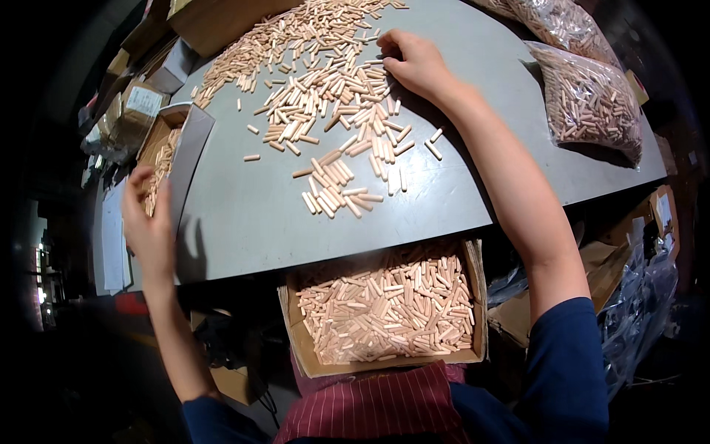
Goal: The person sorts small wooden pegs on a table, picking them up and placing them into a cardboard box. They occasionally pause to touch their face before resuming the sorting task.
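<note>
Loose wooden dowel pins [303,96] lie spread over the grey table, thickest toward the back. My right hand [420,65] rests at the right edge of this pile, fingers curved and thumb apart, with nothing visible held. At the left, my left hand [150,226] is over the near end of a long narrow cardboard box [194,140] containing more dowels. Its thumb and fingers are spread, and I see nothing between them. Below the table's front edge, close to my body, sits an open carton [290,325] filled with dowels.
Clear plastic bags of dowels [588,100] stand at the table's right side. A large cardboard box [214,22] is behind the pile. Wrapped packages [137,107] crowd the far left. Crumpled plastic sheeting [636,296] hangs beside cartons at the lower right.
</note>
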Demonstrator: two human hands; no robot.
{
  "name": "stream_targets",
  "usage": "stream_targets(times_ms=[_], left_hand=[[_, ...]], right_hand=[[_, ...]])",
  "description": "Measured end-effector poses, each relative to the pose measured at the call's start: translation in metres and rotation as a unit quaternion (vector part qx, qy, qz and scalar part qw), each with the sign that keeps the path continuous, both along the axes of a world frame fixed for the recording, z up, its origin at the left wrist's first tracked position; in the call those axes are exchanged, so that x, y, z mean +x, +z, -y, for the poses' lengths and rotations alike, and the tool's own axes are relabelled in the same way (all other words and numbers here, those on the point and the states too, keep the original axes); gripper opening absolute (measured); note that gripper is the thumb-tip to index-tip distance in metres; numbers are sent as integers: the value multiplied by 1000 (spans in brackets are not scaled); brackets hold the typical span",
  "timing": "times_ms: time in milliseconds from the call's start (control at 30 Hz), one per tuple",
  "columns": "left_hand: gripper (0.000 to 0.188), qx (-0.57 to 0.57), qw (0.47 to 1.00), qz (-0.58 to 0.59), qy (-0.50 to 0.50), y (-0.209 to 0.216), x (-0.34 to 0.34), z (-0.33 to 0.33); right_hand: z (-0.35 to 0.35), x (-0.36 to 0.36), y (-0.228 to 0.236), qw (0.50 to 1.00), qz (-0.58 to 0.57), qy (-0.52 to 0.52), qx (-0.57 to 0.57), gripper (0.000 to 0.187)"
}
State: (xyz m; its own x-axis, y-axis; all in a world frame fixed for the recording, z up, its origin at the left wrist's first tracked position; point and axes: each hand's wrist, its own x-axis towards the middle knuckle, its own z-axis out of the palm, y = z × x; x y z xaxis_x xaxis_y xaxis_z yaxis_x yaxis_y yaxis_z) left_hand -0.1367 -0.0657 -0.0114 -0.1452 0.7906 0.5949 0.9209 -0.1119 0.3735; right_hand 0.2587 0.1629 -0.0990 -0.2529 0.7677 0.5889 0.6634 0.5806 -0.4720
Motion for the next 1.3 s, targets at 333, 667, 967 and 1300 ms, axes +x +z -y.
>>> stream_targets(times_ms=[333, 667, 967, 1300], left_hand=[[30, -134, 960, -71, -236, -31, 128, 15], [22, -90, 962, -17, -257, -40, 131, 12], [12, -63, 969, 23, -238, -36, 116, 10], [36, 103, 964, -236, 63, 5, -14, -13]], right_hand=[[1, 0, -3, 999, -23, 36, 10, 28], [0, -2, -2, 999, -12, 32, 5, 25], [1, -1, -1, 999, -4, 32, 2, 24], [-1, -4, -3, 1000, -10, 27, 8, 26]])
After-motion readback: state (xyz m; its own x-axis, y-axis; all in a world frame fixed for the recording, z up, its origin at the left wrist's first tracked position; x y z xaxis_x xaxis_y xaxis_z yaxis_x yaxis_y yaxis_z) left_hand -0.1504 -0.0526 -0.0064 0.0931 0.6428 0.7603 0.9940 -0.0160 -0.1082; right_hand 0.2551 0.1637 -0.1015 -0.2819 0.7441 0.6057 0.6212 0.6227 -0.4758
